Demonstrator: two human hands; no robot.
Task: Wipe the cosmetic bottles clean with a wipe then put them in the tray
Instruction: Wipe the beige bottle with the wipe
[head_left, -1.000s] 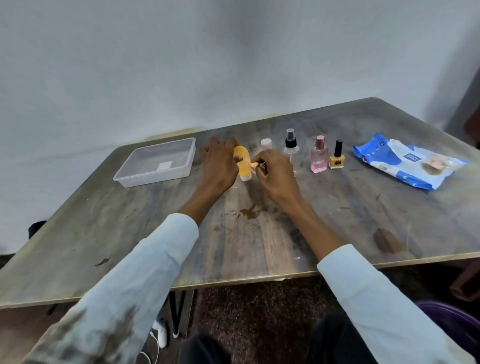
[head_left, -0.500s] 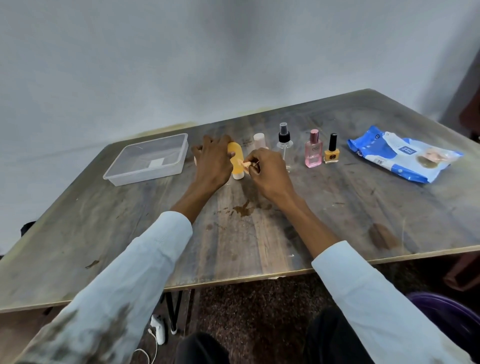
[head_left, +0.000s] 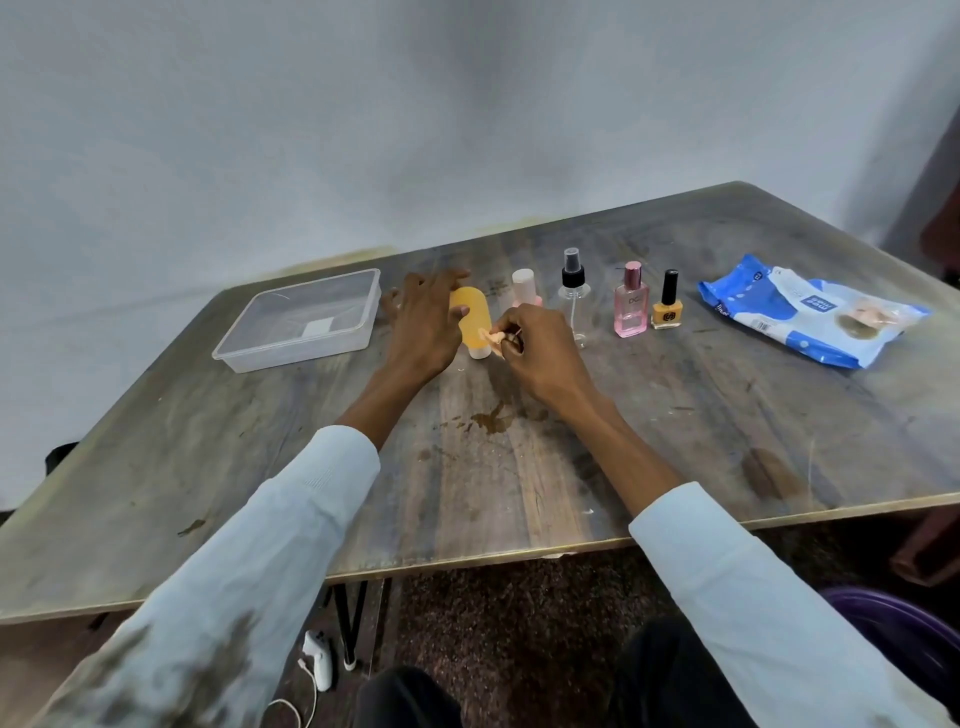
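An orange bottle (head_left: 471, 318) stands cap-down on the table. My left hand (head_left: 423, 330) holds it from the left, thumb on its front and fingers spread behind it. My right hand (head_left: 543, 356) pinches a small crumpled wipe (head_left: 493, 338) against the bottle's lower right side. Right of them stand a pink-capped bottle (head_left: 522, 285), partly hidden by my right hand, a clear spray bottle (head_left: 573, 291), a pink perfume bottle (head_left: 630, 307) and a yellow nail polish (head_left: 667, 310). The clear plastic tray (head_left: 244, 358) sits empty at the left.
A blue-and-white pack of wipes (head_left: 800, 312) lies at the right of the wooden table (head_left: 519, 467). A brown stain (head_left: 491, 418) marks the table near my wrists. A white device with a cable (head_left: 318, 660) lies on the floor under the table.
My left fingers have spread wider behind the orange bottle. My right hand with the wipe has slid a little lower on the bottle. The other bottles have not moved.
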